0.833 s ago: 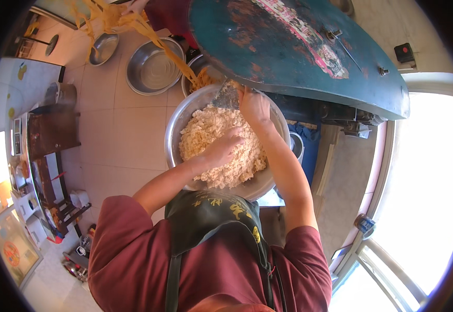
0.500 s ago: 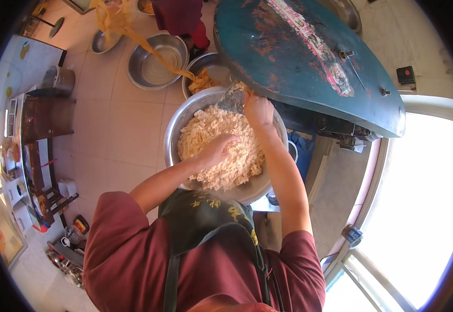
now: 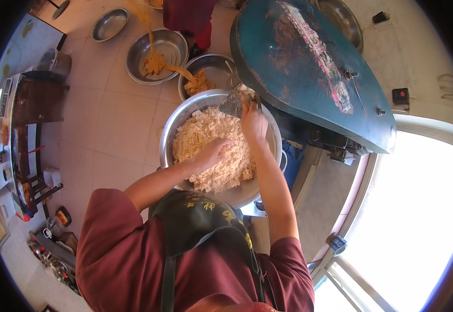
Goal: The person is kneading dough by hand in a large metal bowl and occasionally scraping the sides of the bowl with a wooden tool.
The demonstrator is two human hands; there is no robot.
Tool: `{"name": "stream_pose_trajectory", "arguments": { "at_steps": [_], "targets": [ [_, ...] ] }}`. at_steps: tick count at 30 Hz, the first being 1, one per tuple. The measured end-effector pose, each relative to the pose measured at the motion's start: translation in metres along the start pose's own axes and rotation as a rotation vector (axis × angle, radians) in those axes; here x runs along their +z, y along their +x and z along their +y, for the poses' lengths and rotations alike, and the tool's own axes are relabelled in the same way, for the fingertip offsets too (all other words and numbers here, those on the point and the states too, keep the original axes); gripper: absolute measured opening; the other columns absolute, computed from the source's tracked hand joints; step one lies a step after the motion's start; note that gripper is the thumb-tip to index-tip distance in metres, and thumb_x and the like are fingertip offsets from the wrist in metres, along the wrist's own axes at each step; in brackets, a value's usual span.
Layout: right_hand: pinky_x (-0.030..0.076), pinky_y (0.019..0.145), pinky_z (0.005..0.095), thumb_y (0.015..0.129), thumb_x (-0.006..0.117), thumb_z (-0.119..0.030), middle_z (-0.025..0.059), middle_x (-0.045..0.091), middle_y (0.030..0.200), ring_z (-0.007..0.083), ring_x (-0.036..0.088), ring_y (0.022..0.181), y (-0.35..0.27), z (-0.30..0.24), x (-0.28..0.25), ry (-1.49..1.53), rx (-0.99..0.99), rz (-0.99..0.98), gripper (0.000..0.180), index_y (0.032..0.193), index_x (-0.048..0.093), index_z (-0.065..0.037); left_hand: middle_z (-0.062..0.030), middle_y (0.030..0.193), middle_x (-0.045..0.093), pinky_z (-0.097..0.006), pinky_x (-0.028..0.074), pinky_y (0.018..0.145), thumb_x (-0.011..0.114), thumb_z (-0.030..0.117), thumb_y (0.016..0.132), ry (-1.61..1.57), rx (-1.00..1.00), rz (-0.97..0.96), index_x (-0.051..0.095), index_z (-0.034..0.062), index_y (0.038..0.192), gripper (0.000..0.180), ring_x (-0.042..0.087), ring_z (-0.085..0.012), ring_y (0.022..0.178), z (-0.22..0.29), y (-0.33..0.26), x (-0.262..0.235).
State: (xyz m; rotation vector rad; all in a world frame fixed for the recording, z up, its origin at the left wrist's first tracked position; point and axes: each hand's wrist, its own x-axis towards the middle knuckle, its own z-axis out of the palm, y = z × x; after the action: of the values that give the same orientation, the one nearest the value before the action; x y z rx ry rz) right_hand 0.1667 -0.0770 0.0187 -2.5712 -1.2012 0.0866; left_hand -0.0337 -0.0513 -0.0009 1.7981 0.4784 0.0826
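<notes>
Tiled kitchen floor, big steel bowl (image 3: 170, 136) of pale crumbly dough (image 3: 211, 148), left hand (image 3: 212, 153) palm-down, fingers loosely curled into dough, right hand (image 3: 253, 122) stretched forward, fingers gripping metal scraper (image 3: 235, 104) at far rim.

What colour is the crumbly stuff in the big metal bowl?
The crumbly mixture in the large metal bowl is pale cream, seen in the head view.

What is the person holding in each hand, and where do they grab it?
The right hand grips a flat metal scraper at its upper end. The left hand holds nothing clearly; its fingers rest on the crumbly pale dough.
</notes>
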Motion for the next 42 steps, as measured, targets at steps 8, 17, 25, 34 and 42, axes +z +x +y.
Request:
{"name": "stream_pose_trajectory", "arguments": {
  "at_steps": [8,17,25,34,42],
  "targets": [
    [0.056,0.055,0.052,0.097,0.059,-0.033,0.0236,0.069,0.074,0.0418,0.069,0.064,-0.002,-0.006,-0.009,0.003,-0.004,-0.019,0.033,0.107,0.06,-0.002,-0.0136,0.126,0.059,-0.036,0.054,0.087,0.077,-0.003,0.079,-0.048,-0.028,0.036,0.055,0.008,0.127,0.054,0.061,-0.0265,0.109,-0.014,-0.003,0.005],
    [0.055,0.062,0.0548,0.098,0.056,-0.034,0.0274,0.067,0.071,0.0452,0.068,0.067,0.0,-0.009,-0.005,0.027,-0.005,-0.055,0.032,0.103,0.061,-0.003,-0.0174,0.123,0.056,-0.035,0.055,0.086,0.076,0.003,0.084,-0.062,-0.009,0.075,0.055,0.0045,0.127,0.048,0.062,-0.0256,0.1,0.024,0.004,-0.009],
    [0.054,0.064,0.0555,0.098,0.056,-0.03,0.0282,0.067,0.074,0.0472,0.067,0.07,-0.005,0.017,-0.043,0.082,0.056,-0.039,0.03,0.094,0.061,-0.001,-0.0303,0.139,0.041,-0.041,0.055,0.098,0.061,-0.01,0.084,0.101,-0.043,0.164,0.047,-0.0004,0.138,0.057,0.057,-0.0378,0.117,0.084,0.083,-0.042],
    [0.055,0.068,0.0521,0.097,0.058,-0.03,0.0275,0.068,0.076,0.0449,0.067,0.072,-0.028,0.032,-0.08,0.296,-0.051,-0.053,0.034,0.093,0.067,0.002,-0.0241,0.149,0.039,-0.04,0.051,0.107,0.052,-0.017,0.082,0.609,0.073,0.128,0.048,0.0054,0.14,0.063,0.048,-0.0396,0.134,0.075,0.1,-0.044],
    [0.056,0.065,0.0518,0.098,0.055,-0.037,0.0254,0.069,0.077,0.0439,0.068,0.071,-0.033,0.043,-0.081,0.251,0.011,-0.117,0.038,0.103,0.065,0.0,-0.0175,0.133,0.059,-0.045,0.049,0.102,0.057,0.008,0.092,0.461,0.461,-0.463,0.056,0.005,0.13,0.038,0.058,-0.0342,0.122,0.018,0.049,0.078]
  ]
}}
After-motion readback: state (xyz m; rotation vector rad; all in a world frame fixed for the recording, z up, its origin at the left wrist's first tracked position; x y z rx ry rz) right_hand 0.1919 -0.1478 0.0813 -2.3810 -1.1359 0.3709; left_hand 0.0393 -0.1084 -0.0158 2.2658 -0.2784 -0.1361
